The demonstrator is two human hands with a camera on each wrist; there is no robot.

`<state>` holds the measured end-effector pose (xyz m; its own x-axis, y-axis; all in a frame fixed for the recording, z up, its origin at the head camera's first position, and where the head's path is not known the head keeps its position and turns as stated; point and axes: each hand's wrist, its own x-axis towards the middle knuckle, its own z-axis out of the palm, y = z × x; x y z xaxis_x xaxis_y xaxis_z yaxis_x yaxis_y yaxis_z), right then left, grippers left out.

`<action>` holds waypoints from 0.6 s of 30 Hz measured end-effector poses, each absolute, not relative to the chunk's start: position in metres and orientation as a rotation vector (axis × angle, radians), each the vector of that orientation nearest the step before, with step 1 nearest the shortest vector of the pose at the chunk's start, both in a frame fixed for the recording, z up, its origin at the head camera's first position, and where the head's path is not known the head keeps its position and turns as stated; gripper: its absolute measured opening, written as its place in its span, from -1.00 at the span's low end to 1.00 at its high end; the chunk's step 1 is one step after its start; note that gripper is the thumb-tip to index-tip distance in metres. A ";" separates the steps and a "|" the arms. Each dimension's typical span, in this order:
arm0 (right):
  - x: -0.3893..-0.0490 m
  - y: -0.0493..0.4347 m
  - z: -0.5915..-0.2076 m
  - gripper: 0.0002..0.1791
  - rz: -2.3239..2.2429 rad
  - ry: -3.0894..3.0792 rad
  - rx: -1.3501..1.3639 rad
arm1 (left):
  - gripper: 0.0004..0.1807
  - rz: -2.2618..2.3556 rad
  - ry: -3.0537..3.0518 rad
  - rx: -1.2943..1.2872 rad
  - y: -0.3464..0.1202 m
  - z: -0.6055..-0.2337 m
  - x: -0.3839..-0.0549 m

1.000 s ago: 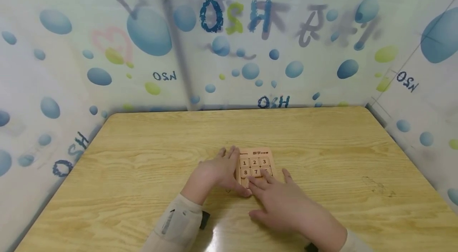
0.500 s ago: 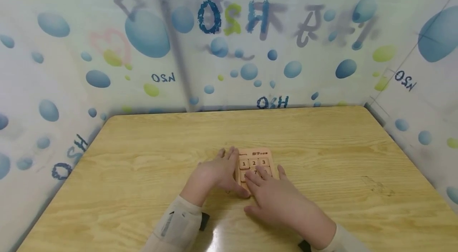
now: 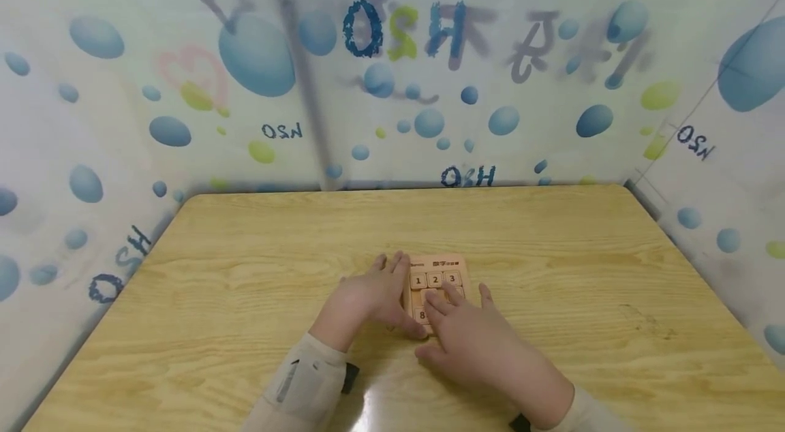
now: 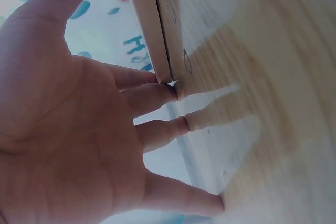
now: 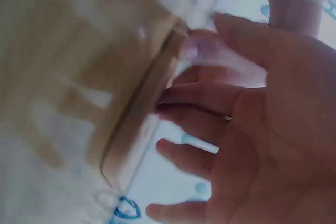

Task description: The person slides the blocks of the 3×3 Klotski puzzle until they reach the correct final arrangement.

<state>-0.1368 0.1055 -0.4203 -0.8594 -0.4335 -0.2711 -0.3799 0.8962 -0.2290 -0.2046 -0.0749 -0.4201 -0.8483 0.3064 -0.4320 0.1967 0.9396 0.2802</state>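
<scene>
A wooden number slide puzzle (image 3: 437, 259) lies flat on the table in the head view. Tiles 1, 2 and 3 fill its top row, and tile 8 (image 3: 421, 315) sits at bottom left. My left hand (image 3: 377, 292) steadies the board's left side, thumb by the near left corner, straight fingers along the edge; in the left wrist view several fingertips touch the table. My right hand (image 3: 475, 336) reaches over the lower right of the board, extended fingertips on the tiles of the middle row. It hides most of the lower tiles. The right wrist view shows the board (image 5: 139, 137) from its side, blurred.
The wood-grain table (image 3: 276, 241) extends around the board on all sides. A patterned curtain (image 3: 392, 98) with blue and green drops stands behind it and at both sides. Faint dark marks (image 3: 647, 321) show on the table at right.
Tile 8 has gone from the left of the middle row down to the bottom row. A middle-row tile has shifted left under my right fingertips. My left hand stays in place.
</scene>
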 end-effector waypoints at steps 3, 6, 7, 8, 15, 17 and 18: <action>-0.135 0.104 -0.424 -0.13 -0.279 2.744 -0.665 | 0.50 0.305 2.612 0.372 -0.074 -0.421 -0.205; -0.132 0.106 -0.421 -0.10 -0.253 2.745 -0.657 | 0.51 0.318 2.616 0.374 -0.076 -0.422 -0.204; -0.131 0.108 -0.420 -0.10 -0.227 2.747 -0.639 | 0.52 0.322 2.615 0.373 -0.076 -0.422 -0.203; -0.129 0.110 -0.418 -0.10 -0.204 2.740 -0.614 | 0.53 0.326 2.616 0.371 -0.076 -0.422 -0.202; -0.122 0.112 -0.413 -0.10 -0.123 2.715 -0.556 | 0.55 0.348 2.623 0.358 -0.076 -0.421 -0.201; -0.123 0.110 -0.415 -0.12 -0.137 2.747 -0.551 | 0.55 0.349 2.624 0.356 -0.076 -0.422 -0.202; -0.124 0.109 -0.416 -0.13 -0.141 2.759 -0.545 | 0.55 0.350 2.623 0.358 -0.076 -0.422 -0.202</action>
<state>-0.1244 0.1092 -0.4160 -0.8745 -0.3852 -0.2948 -0.3532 0.9222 -0.1573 -0.2017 -0.0761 -0.4219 -0.8572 0.3083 -0.4125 0.1893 0.9335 0.3044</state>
